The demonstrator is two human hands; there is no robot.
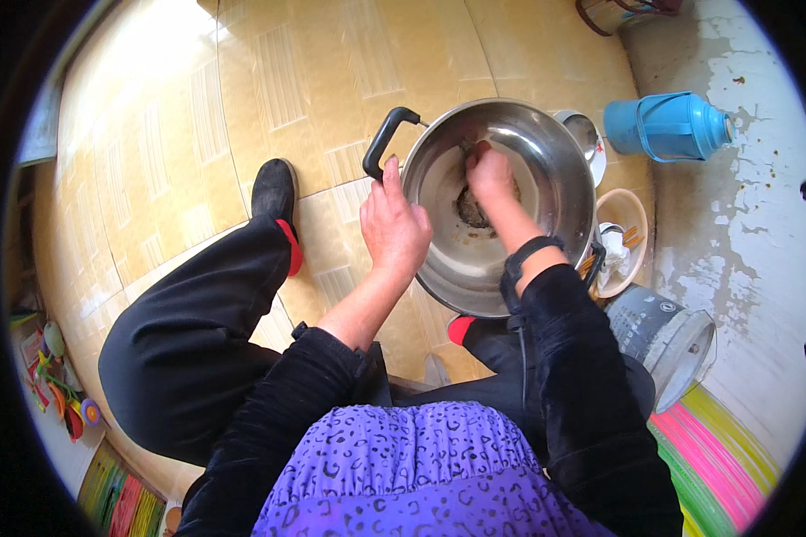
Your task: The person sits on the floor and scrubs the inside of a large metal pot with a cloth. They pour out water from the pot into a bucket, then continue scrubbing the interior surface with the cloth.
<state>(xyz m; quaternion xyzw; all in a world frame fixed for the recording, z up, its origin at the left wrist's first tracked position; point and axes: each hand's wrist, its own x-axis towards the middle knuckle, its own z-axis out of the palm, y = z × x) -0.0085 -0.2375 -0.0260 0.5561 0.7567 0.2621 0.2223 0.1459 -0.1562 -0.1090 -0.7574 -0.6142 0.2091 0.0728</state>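
A large stainless steel pot [443, 255] with black side handles rests between my legs, its open mouth facing me. At its left side, my left hand [396, 228] holds the rim, with the index finger reaching up against the black handle [381, 144]. Inside the pot is my right hand [491, 173], its fingers curled low near the far inner wall. Something small and greyish shows at those fingertips, too hidden to name. Beneath the hand, a dark, rough patch [471, 208] marks the pot's bottom, with brown spots around it.
Along the right wall are a blue thermos flask [665, 127], a white dish with a metal bowl [581, 134], a beige plastic basin [638, 208] holding a white cloth or bag, and a grey bucket [651, 335]. Tiled floor [336, 74] stretches ahead. Colourful toys [60, 382] lie far left.
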